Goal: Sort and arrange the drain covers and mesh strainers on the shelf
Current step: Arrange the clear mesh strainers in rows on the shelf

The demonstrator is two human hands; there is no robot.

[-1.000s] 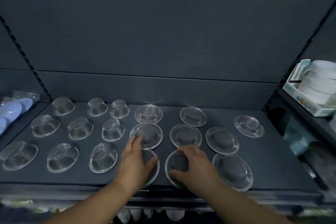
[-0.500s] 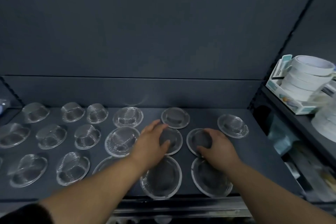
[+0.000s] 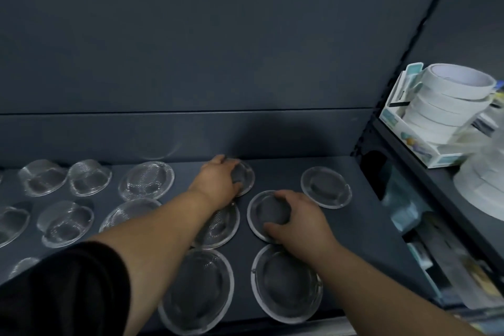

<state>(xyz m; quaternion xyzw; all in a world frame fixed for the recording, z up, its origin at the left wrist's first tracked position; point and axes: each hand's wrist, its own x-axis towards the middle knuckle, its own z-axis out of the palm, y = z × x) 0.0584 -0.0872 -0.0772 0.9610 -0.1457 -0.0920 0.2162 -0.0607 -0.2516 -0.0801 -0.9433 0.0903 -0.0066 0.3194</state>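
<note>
the left hand (image 3: 218, 183) reaches to the far row, bare forearm stretched out from a black sleeve (image 3: 60, 294), fingers and thumb curled round a round silver mesh strainer (image 3: 245, 176). the right hand (image 3: 300, 218), nearer and further right, palm down, grips a second round mesh strainer (image 3: 268, 213) by its rim.

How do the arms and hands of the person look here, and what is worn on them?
The left hand and the right hand are bare: no gloves, rings or watch show. A black sleeve covers the left arm to about the elbow, and the forearm below it is uncovered. The right forearm is uncovered as far as the picture shows.
</note>
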